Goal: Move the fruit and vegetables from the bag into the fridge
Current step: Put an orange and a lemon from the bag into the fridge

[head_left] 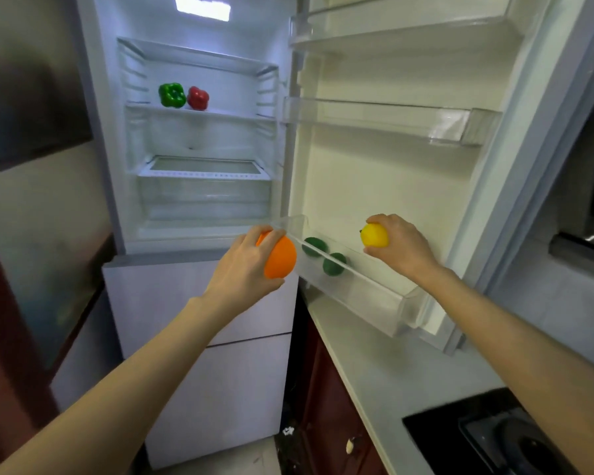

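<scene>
The fridge stands open in front of me. My left hand (246,265) grips an orange (282,258) just in front of the near end of the lowest door bin (367,286). My right hand (402,246) holds a yellow lemon (374,236) above that bin, close to the door's inner wall. Two dark green round fruits (314,246) (335,264) lie inside the bin. A green bell pepper (172,94) and a red bell pepper (198,97) sit side by side on a glass shelf (227,114) in the main compartment. The bag is out of view.
A clear crisper drawer (203,197) sits below the shelves. Two more door bins (391,121) hang higher up. The freezer drawers (199,303) below are closed. A pale countertop (374,365) with a black hob (487,437) runs along the right.
</scene>
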Demonstrator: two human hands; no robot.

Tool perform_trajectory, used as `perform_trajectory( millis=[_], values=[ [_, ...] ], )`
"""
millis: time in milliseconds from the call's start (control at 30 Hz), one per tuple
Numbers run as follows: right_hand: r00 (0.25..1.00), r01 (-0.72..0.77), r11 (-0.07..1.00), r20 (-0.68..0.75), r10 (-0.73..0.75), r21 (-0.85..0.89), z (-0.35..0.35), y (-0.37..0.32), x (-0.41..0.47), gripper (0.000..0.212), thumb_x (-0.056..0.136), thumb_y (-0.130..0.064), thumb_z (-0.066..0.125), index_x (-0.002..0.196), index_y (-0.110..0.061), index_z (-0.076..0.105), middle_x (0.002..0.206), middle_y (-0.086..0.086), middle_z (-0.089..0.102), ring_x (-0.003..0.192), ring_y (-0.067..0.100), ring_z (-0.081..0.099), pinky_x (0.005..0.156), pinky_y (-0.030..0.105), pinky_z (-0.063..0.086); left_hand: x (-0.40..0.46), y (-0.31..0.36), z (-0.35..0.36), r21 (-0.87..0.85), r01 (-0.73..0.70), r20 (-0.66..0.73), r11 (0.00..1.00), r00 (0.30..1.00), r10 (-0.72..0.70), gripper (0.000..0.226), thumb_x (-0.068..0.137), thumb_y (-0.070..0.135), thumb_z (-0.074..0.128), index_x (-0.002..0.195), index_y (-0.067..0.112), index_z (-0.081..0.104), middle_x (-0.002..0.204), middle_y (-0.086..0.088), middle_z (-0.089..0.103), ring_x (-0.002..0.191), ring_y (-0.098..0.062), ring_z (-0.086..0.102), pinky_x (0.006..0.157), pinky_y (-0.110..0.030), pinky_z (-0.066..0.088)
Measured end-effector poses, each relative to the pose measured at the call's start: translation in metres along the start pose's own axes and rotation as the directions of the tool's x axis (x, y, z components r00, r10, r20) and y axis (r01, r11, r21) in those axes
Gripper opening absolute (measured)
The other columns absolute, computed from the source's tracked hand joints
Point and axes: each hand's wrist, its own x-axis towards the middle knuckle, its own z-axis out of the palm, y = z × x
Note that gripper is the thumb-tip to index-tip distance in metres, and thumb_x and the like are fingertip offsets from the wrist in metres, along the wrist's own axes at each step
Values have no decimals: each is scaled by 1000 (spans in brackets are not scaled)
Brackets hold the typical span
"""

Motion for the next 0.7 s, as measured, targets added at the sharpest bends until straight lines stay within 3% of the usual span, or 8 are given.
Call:
perform_trajectory(
  millis=[233,400,533,700],
  values=[
    [958,-12,997,286,33,-74,52,43,48,55,70,-24,78,120,-21,57,118,7,62,106,28,57,84,34,46,42,-29,44,-2,-17,56,1000,998,17,77,72,28,76,138,21,37,141,-4,37,118,-32,43,85,-41,47],
    [904,-2,992,424,57,-128,79,59,50,32,74,-34,72,104,-30,61,105,1,67,94,26,61,80,35,50,48,-48,74,-22,33,69,999,997,-31,79,68,27,79,136,20,40,139,-6,39,117,-32,45,88,-43,46],
    [842,25,994,539,38,-109,84,59,49,58,65,-31,84,116,-26,57,100,-5,56,93,23,57,83,34,48,48,-51,92,-23,30,106,999,994,-27,81,70,30,80,138,19,37,142,-6,37,120,-31,43,90,-42,44],
    [837,27,996,547,25,-87,86,58,57,56,68,-32,81,118,-24,57,116,0,62,102,23,59,90,37,48,62,-63,93,-39,20,88,999,996,-17,80,70,31,79,137,21,37,140,-4,38,119,-30,43,85,-41,47]
  ],
)
